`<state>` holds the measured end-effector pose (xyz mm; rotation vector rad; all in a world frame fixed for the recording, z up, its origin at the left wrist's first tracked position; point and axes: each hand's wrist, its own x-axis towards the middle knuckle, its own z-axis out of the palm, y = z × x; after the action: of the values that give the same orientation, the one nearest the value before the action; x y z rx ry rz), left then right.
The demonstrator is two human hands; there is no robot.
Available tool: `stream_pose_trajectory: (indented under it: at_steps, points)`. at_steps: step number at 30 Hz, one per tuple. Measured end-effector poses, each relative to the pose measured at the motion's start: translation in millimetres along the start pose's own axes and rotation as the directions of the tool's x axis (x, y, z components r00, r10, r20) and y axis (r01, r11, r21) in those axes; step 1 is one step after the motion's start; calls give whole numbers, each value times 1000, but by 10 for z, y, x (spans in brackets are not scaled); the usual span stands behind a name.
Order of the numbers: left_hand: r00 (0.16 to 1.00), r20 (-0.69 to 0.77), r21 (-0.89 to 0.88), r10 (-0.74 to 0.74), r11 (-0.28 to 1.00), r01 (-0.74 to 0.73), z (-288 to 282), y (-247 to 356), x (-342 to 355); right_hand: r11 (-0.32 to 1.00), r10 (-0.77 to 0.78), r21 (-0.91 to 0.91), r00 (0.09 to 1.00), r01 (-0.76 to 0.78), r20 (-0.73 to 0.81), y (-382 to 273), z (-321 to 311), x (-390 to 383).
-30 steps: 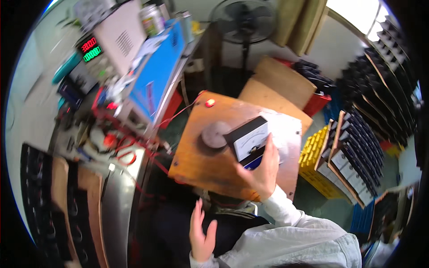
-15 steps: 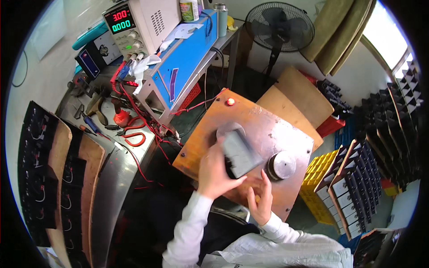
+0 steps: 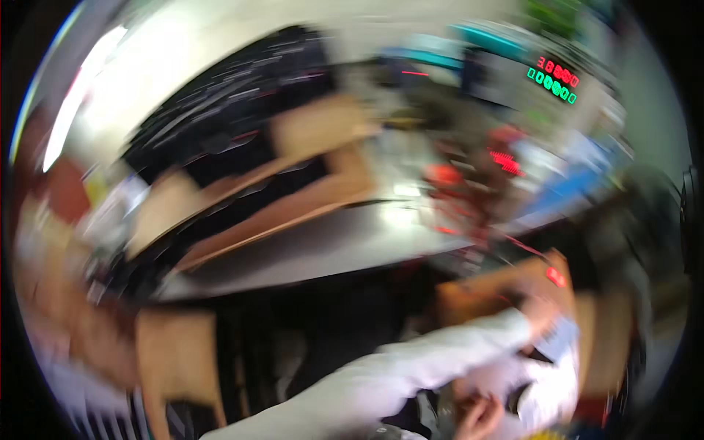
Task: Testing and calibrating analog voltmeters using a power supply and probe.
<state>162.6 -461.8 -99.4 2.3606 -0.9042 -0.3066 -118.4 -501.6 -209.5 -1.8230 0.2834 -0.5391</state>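
Two blurred hands [image 3: 539, 312] over wooden board [image 3: 477, 297]

We have one head-worn fisheye view, heavily motion-blurred. It looks down and forward across the grey bench [image 3: 308, 249] toward the instrument with lit digits [image 3: 554, 77] at upper right, with the wooden board [image 3: 506, 290] close at lower right.
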Motion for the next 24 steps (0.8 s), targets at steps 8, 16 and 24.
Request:
stream_pose_trajectory:
  at_steps: [8, 16, 24]
  points:
    - [641, -709, 358, 294, 933, -32, 280, -302, -1159, 999, -3, 44, 933, -13, 360, -1122, 675, 304]
    - [388, -890, -117, -240, 942, 315, -739, -145, -3255, 918, -272, 394, 793, 44, 545, -1681, 1986, 382]
    - [201, -879, -343, -431, 868, 360, -1174, -783, -4040, 961, -158, 272, 703, -53, 694, -2414, 2643, 561]
